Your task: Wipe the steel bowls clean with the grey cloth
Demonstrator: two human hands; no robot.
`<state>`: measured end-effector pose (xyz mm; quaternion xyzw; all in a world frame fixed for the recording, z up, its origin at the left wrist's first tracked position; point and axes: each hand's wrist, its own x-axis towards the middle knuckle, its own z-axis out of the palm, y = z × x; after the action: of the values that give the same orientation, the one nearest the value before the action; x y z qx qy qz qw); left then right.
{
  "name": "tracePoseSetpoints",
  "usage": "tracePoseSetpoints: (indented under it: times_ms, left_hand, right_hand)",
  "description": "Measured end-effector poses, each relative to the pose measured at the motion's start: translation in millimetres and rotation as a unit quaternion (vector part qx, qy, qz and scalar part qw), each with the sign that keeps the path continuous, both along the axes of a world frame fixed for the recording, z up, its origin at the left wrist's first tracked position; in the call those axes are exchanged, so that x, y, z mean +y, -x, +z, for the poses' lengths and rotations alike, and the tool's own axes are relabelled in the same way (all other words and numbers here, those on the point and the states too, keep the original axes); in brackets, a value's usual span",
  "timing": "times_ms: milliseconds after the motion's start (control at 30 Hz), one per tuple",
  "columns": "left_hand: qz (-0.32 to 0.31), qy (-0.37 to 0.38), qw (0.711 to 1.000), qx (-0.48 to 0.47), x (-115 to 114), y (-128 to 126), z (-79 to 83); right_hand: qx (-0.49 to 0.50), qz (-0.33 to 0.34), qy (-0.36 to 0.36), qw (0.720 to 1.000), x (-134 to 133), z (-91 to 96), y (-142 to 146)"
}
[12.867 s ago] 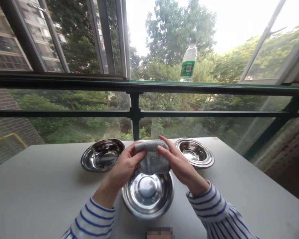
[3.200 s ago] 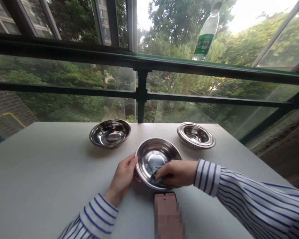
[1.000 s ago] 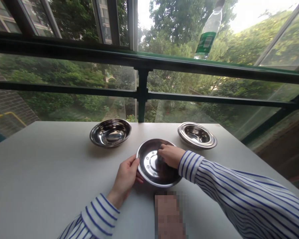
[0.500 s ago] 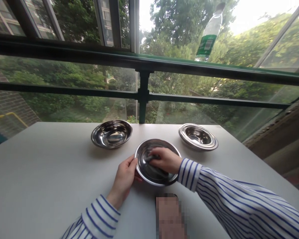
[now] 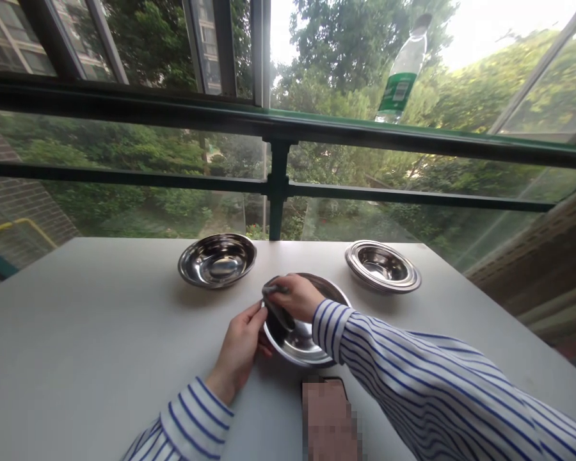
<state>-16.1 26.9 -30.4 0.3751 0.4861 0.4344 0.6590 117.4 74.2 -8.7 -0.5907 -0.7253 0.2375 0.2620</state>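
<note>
A shiny steel bowl (image 5: 304, 349) stands on the white table in front of me. My left hand (image 5: 240, 342) grips its left rim, thumb on the near side and fingers curled underneath. My right hand (image 5: 299, 298) reaches over the bowl and is closed on a dark grey cloth (image 5: 272, 288), pressed against the upper left part of the inner wall and rim. The cloth's lower part is partly hidden by the hand and blends with dark reflections in the steel.
Back left on the table (image 5: 100, 333) sits another steel bowl (image 5: 218, 261). A wide-rimmed steel bowl (image 5: 383, 266), seemingly stacked, is at back right. A phone (image 5: 329, 416), blurred out, lies near me. A plastic bottle (image 5: 399, 86) stands on the green railing (image 5: 336, 128).
My right hand has moved left with the cloth, from the middle of the bowl to its upper left rim. My left hand keeps its hold on the rim.
</note>
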Motion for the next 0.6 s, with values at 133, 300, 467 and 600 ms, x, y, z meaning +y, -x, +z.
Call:
tracePoseSetpoints:
  times_ms: [133, 300, 467, 600]
  left_hand:
    - [-0.012, 0.007, 1.000, -0.011, -1, -2, 0.6]
    - [-0.012, 0.016, 0.999, -0.041, 0, 0, 1.2]
    - [-0.032, 0.038, 0.994, -0.101, 3, 3, 5.4]
    - [-0.056, 0.057, 0.990, -0.117, 3, 3, 5.8]
  right_hand:
    - [-0.006, -0.048, -0.005, 0.999, 5, 3.4, -6]
    - [0.010, 0.068, 0.020, 0.997, 0, 2.9, 1]
    - [0.006, 0.101, 0.031, 0.994, -2, 9.5, -2]
    - [-0.015, 0.168, 0.055, 0.984, -11, 13.5, -4]
